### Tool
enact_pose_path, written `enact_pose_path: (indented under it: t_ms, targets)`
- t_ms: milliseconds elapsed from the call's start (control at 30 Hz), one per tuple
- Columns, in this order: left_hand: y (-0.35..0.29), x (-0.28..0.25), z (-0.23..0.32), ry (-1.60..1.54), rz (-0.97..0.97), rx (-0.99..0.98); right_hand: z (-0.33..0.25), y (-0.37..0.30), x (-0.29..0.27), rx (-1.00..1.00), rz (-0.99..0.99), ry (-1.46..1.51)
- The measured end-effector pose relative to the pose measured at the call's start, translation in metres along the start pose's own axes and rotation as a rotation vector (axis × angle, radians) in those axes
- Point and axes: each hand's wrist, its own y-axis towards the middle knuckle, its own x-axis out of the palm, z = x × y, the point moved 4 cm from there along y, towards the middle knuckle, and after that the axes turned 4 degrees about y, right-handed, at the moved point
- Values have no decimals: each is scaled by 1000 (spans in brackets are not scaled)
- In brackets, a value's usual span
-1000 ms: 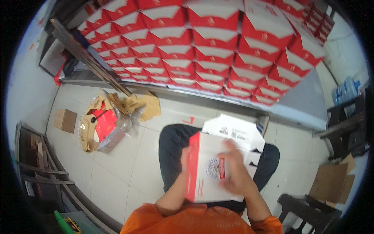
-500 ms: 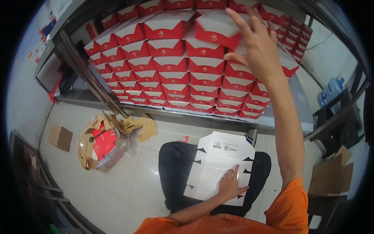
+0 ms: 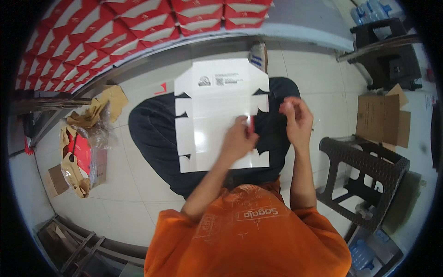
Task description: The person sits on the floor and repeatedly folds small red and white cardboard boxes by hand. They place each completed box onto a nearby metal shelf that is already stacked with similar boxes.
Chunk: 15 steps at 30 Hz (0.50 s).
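Observation:
A flat white cardboard box blank with notched side flaps lies across my lap, printed in black near its far end. My left hand is over its right half, slightly blurred. Finger and thumb close around a side flap, which is raised and shows its red side. To the right of the blank, above my right knee, my right hand is apart from the cardboard. Its fingers are curled in with the tips together; whether anything small is between them cannot be made out.
Stacked red-and-white boxes fill a shelf ahead. At left stands an opened, plastic-wrapped parcel with torn brown paper. A dark plastic stool and an open carton are at right. A red scrap lies on the floor.
My right hand has come down from the stacked boxes to beside my right knee. My left hand has moved toward the blank's right side, where a flap now stands folded. The view has tilted down.

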Motion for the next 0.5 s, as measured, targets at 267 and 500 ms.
enact_pose_path:
  t_ms: [267, 500]
  targets:
    - [2, -17, -31, -444, -317, 65, -15, -67, 31, 2, -361, -506]
    - [3, -14, -20, -453, -235, 39, 7, -63, 30, 46, -392, -500]
